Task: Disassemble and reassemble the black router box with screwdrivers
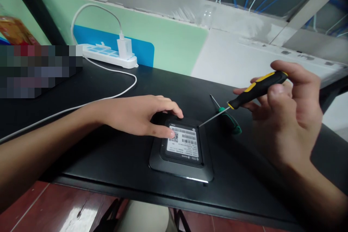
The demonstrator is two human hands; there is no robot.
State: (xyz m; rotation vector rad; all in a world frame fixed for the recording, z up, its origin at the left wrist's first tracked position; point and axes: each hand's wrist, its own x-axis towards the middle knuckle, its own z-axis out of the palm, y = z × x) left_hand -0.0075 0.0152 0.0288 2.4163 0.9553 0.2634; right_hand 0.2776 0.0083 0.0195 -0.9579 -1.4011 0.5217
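Observation:
A flat black electronic box [208, 163] with rounded corners lies on the dark desk, its white label [183, 148] with barcodes and a QR code facing up. My left hand [141, 116] holds it down from the left, thumb on the label and index finger near the far edge. In my right hand [290, 116] is a black and yellow screwdriver [257, 88], tilted, with its tip at the box's upper right corner. Whether the tip sits in a screw is too small to tell. Just behind the shaft lies a second screwdriver [231, 123] with a green and black handle.
Along the wall at the back left stands a white power strip [108, 56] with a plugged-in charger [124, 47]. A white cable [119, 96] runs over the desk [108, 170] to the left. A blurred-out box [38, 72] sits at the far left.

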